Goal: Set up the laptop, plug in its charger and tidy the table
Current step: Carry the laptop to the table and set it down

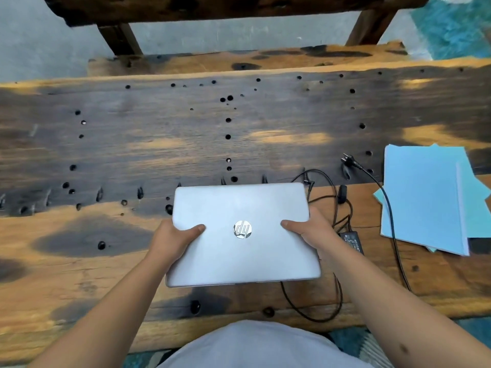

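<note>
- Left hand [174, 235] clamped on the left edge of the laptop [243, 235], thumb lying on top of the lid, other fingers hidden under it
- Right hand [310, 229] clamped on the right edge the same way, thumb on the lid pointing toward the logo [242, 229]
- laptop silver, lid closed, logo reads upside down from the wearer's side; it sits over the near middle of the wooden table [106, 155], cannot tell if it rests on the wood or is lifted off it
- charger brick [352, 240] black, on the table just beside the right hand, partly hidden behind the wrist
- charger cable [393, 221] black, loops loosely right of the laptop, one loop passing under its near right corner
- wall plug [350, 159] lies unplugged on the table beyond the brick, near the papers
- barrel connector [308, 179] lies by the laptop's far right corner, not plugged in
- blue papers [425, 197] in an untidy stack at the right edge of the table, cable crossing their left corner
- wooden bench [239, 61] stands beyond the table
</note>
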Motion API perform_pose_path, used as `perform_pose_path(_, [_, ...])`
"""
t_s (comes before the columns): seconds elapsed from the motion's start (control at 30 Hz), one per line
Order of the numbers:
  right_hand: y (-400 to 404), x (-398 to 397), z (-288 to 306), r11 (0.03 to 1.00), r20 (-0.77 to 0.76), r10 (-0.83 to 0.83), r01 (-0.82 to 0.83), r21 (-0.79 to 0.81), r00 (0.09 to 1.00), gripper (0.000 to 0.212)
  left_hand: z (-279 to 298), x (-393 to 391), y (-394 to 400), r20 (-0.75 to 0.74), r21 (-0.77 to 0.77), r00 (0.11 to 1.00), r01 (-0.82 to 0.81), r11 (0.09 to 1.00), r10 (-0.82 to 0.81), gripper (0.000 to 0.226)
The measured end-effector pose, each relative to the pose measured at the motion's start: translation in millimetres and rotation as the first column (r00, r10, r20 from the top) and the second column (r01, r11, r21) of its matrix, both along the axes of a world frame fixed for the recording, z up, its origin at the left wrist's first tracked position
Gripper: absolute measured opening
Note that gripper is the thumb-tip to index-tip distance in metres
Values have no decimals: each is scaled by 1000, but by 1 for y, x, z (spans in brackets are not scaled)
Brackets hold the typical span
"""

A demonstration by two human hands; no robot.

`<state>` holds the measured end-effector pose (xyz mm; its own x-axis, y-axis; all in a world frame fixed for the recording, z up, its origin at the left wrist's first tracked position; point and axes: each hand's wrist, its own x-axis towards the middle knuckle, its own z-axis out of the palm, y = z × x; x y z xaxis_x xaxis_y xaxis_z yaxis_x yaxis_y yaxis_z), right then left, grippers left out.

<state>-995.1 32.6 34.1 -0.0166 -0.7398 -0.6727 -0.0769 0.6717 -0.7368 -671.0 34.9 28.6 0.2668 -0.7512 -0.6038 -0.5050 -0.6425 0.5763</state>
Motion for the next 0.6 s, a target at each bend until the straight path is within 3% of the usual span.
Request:
perform_pose_path(0.17, [-34,13,-26,995,-51,-43,47,83,998,50,-24,10,-33,23,58,1000,-18,998,17,56])
perform_pose_path(0.4, [-65,26,-60,991,-108,16,-2,134,994,36,-56,22,-62,32,152,999,-26,988,22,63])
perform_pose_path(0.6, [-82,36,-85,971,-188,21,25,237,982,63,-76,32,-76,55,183,998,-54,982,45,63])
